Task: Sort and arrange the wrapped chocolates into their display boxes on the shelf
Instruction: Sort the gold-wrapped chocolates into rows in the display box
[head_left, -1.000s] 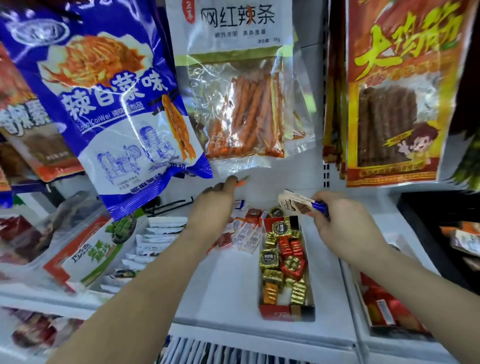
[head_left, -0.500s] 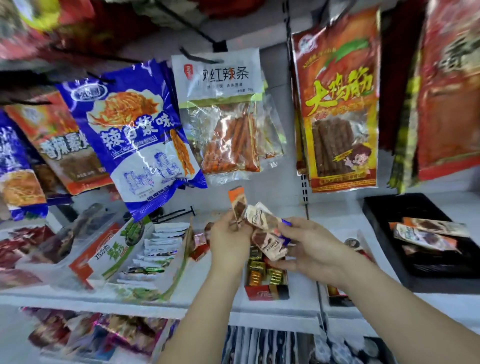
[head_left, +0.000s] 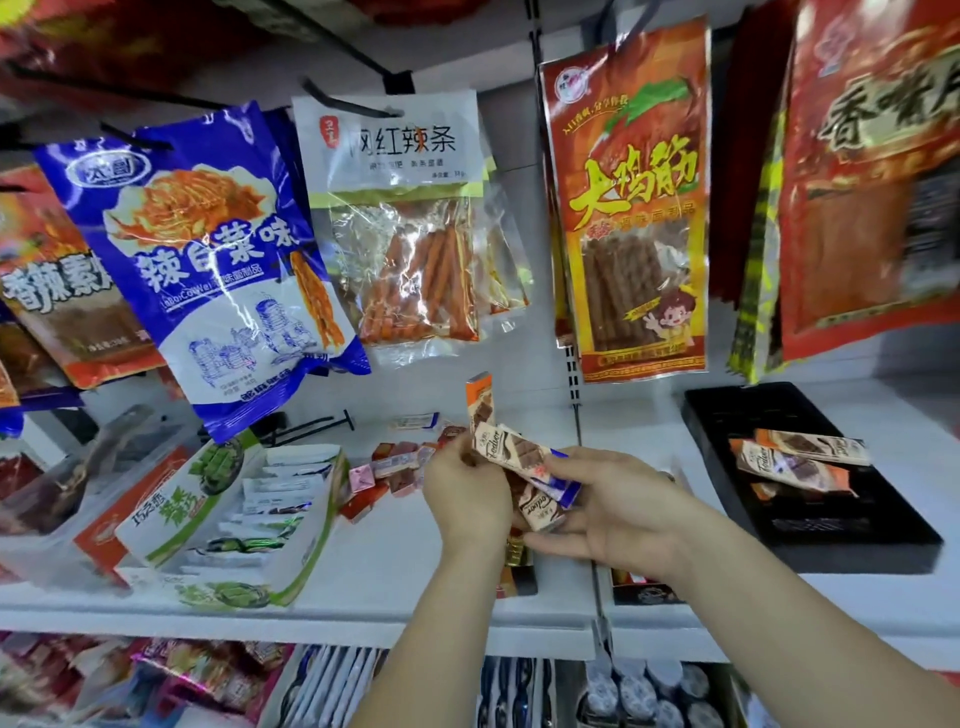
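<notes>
Only half sorted, by the looks: Todwer bars (head_left: 524, 470) are gripped by left hand (head_left: 467, 499) and right hand (head_left: 613, 512) mid-frame, a few more bars (head_left: 795, 460) already laid in the black tray (head_left: 737, 415) at right, loose chocolates (head_left: 387, 470) left scattered on the shelf (head_left: 395, 561).

- The clear snack bag (head_left: 402, 223) hanging at the middle has a white top panel printed "网红辣条".
- Left of the clear snack bag, the blue bag (head_left: 208, 260) reads "辣白菜味" in white, with smaller print below too blurred to read.
- Right of the clear snack bag, the red bag (head_left: 631, 208) carries large yellow characters "大鸡筋".
- Below the clear snack bag, the chocolate bars (head_left: 519, 457) held in the hands show a script word like "Todiver"; the same word is on a bar in the black tray (head_left: 789, 525).
</notes>
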